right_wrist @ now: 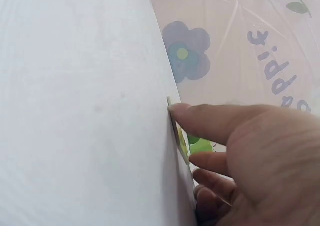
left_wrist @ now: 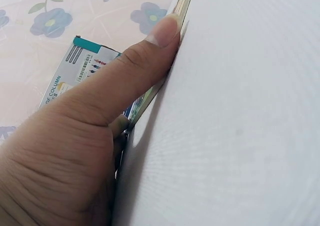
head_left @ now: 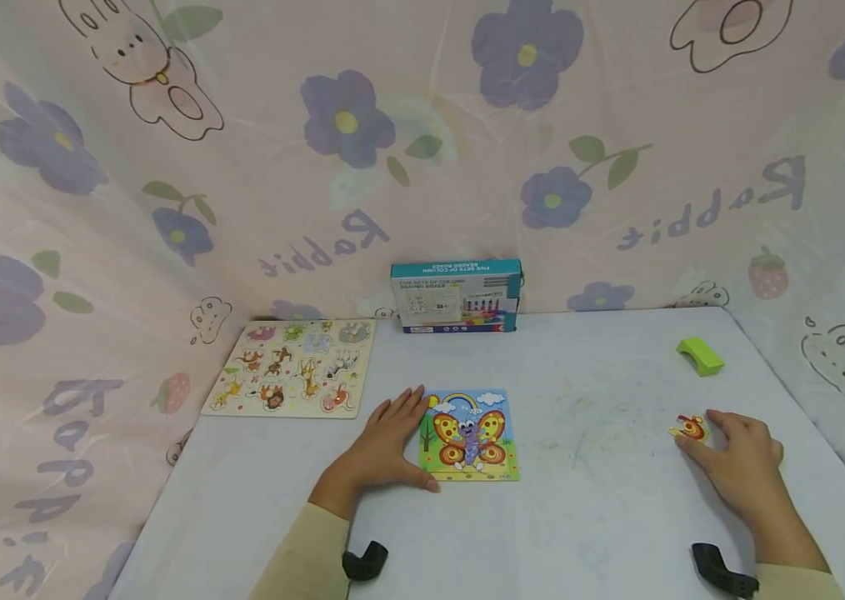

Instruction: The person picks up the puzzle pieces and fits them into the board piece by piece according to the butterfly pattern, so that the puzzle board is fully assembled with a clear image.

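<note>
A square butterfly puzzle [head_left: 470, 435] lies flat on the white table. My left hand [head_left: 385, 450] is along its left side, fingers straight toward the upper left corner and thumb at the lower edge. In the left wrist view the thumb [left_wrist: 150, 46] touches the board's thin edge. Far to the right, my right hand [head_left: 745, 458] pinches a small flat puzzle piece [head_left: 691, 427], red and yellow, between thumb and index finger. Seen from the right wrist, the piece [right_wrist: 180, 136] is edge-on, close over the tabletop, and the other fingers are curled beneath the hand.
An animal peg puzzle [head_left: 287, 368] lies at the back left. A boxed bead set [head_left: 457, 297] stands against the printed curtain [head_left: 437, 208]. Beyond my right hand is a green arch block [head_left: 700, 356]. Dark curved pieces [head_left: 366, 562] show by both wrists.
</note>
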The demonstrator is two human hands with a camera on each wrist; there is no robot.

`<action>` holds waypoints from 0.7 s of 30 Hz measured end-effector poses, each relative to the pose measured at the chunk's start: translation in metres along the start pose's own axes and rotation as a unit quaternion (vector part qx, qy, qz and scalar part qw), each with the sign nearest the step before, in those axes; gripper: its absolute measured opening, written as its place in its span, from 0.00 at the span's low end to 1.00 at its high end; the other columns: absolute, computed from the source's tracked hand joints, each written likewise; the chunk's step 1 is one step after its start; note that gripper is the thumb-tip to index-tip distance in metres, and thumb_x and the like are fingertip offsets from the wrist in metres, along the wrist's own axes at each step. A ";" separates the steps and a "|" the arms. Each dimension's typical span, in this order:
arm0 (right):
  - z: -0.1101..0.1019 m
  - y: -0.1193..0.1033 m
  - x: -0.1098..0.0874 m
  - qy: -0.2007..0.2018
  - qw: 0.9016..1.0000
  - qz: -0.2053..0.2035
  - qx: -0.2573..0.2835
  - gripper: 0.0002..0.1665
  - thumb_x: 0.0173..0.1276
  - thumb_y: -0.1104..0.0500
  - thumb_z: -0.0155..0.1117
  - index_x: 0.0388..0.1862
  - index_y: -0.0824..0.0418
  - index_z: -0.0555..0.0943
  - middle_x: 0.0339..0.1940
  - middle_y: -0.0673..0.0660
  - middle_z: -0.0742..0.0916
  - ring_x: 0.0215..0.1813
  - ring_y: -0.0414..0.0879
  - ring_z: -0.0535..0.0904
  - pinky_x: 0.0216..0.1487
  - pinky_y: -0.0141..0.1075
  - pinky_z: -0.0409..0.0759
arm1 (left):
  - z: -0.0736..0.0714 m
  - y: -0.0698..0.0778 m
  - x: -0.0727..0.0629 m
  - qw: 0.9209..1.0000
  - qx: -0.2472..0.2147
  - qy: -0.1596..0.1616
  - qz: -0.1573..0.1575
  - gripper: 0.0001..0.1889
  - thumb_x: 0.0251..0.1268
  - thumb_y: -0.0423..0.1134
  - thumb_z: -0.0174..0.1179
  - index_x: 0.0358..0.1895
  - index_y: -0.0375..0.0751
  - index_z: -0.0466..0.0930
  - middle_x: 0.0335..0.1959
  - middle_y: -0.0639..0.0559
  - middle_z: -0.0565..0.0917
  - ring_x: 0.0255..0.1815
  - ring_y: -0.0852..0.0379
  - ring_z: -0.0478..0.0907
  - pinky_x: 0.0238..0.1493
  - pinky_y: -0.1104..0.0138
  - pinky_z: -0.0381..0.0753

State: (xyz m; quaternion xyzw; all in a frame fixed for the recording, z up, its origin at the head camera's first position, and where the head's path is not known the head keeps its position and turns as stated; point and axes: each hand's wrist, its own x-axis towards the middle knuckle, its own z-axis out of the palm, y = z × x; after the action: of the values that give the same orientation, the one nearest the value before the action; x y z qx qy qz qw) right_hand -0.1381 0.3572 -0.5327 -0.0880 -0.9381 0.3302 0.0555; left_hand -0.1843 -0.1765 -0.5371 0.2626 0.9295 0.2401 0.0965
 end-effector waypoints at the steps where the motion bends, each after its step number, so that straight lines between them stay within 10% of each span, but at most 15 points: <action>1: 0.001 0.000 0.000 0.003 1.000 0.010 -0.006 0.41 0.79 0.53 0.70 0.73 0.82 0.67 0.71 0.90 0.58 0.69 0.88 0.51 0.59 0.78 0.55 | 0.000 0.000 0.000 1.000 0.000 0.000 0.000 0.77 0.41 0.79 0.79 0.90 0.43 0.50 0.91 0.54 0.44 0.90 0.54 0.34 0.86 0.49 0.35; 8: 0.001 -0.006 -0.001 0.009 0.999 0.033 0.018 0.38 0.77 0.60 0.72 0.74 0.80 0.65 0.67 0.85 0.68 0.66 0.81 0.63 0.57 0.70 0.65 | 0.000 0.000 0.000 1.000 -0.006 0.001 -0.001 0.77 0.40 0.79 0.79 0.90 0.43 0.50 0.91 0.54 0.44 0.90 0.55 0.34 0.86 0.49 0.34; 16: 0.003 -0.020 -0.008 0.009 0.998 -0.007 0.056 0.27 0.82 0.57 0.69 0.72 0.70 0.77 0.57 0.71 0.82 0.50 0.47 0.78 0.39 0.29 0.74 | 0.000 0.002 -0.001 1.000 -0.011 0.000 -0.004 0.76 0.40 0.79 0.79 0.90 0.43 0.51 0.91 0.55 0.44 0.90 0.54 0.35 0.86 0.49 0.34; 21: 0.008 -0.027 -0.011 -0.007 0.988 -0.029 0.154 0.32 0.82 0.60 0.69 0.74 0.72 0.68 0.53 0.66 0.81 0.40 0.32 0.84 0.35 0.26 0.83 | -0.001 0.003 -0.001 1.000 -0.004 0.000 -0.006 0.76 0.40 0.78 0.80 0.90 0.43 0.51 0.91 0.55 0.44 0.90 0.54 0.35 0.86 0.50 0.34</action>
State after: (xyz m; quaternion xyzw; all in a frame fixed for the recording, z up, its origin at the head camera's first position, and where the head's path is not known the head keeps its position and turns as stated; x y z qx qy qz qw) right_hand -0.1318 0.3293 -0.5227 -0.0490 -0.8784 0.4700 0.0711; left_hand -0.1822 -0.1751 -0.5351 0.2569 0.9302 0.2430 0.0987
